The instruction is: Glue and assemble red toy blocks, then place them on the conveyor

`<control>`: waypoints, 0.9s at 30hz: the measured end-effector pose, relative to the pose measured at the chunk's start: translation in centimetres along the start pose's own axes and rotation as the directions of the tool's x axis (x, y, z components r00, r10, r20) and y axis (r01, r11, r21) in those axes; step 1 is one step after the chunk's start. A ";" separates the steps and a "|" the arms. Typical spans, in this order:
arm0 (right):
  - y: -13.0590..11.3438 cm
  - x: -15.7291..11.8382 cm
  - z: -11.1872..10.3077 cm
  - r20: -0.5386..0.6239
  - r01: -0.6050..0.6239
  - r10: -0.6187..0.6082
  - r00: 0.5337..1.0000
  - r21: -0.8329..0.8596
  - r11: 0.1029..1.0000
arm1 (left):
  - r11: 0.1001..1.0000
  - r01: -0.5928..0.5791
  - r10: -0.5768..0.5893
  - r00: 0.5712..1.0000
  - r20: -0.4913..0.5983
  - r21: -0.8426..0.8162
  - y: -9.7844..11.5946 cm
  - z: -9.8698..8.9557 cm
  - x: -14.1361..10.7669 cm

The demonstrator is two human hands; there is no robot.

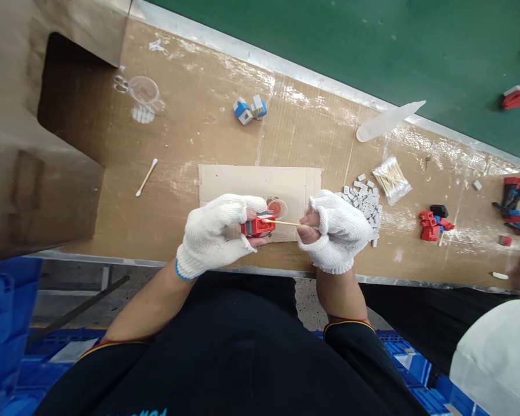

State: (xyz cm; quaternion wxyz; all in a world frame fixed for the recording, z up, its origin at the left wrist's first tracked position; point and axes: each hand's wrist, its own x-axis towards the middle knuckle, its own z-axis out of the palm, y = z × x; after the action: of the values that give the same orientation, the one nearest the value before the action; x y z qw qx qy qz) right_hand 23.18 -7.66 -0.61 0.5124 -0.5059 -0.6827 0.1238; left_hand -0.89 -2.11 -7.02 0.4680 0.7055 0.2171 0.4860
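Note:
In a white fingertipless glove, my left hand (221, 228) is closed around a small red and grey plastic part (259, 226). My right hand (331, 228), gloved the same way, pinches a cotton swab (288, 223) by its wooden stick. The swab's tip meets the open face of the red part; how far it goes in I cannot tell. Just behind the part, a small clear round dish (278, 208) with a reddish look stands on a cardboard piece (229, 178). Beside my right hand lies a pile of small grey pieces (366, 202), partly hidden by the glove.
A bag of cotton swabs (391, 179) and a translucent bottle (390, 121) lie to the right. Blue and grey blocks (249, 110) sit farther back. A loose swab (146, 177) and a clear cup (144, 91) are left, near a large box (34, 144). Red parts (434, 224) and a co-worker's white cap (496, 349) are right.

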 end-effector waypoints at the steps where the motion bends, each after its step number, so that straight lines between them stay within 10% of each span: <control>1: 0.0 0.0 0.0 -0.003 -0.007 0.007 1.000 0.007 1.000 | 1.000 0.000 0.000 1.000 -0.005 0.002 0.0 0.0 0.0; 27: -0.1 0.3 -0.1 -0.040 -0.016 0.016 0.999 0.010 1.000 | 0.999 0.008 -0.007 1.000 -0.019 0.040 0.8 0.1 0.6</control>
State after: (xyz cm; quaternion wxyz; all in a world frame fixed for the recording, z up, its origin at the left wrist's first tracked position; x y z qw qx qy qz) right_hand 23.25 -7.52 -0.32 0.5277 -0.5113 -0.6675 0.1211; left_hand -0.67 -2.10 -6.07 0.4535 0.7093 0.2339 0.4863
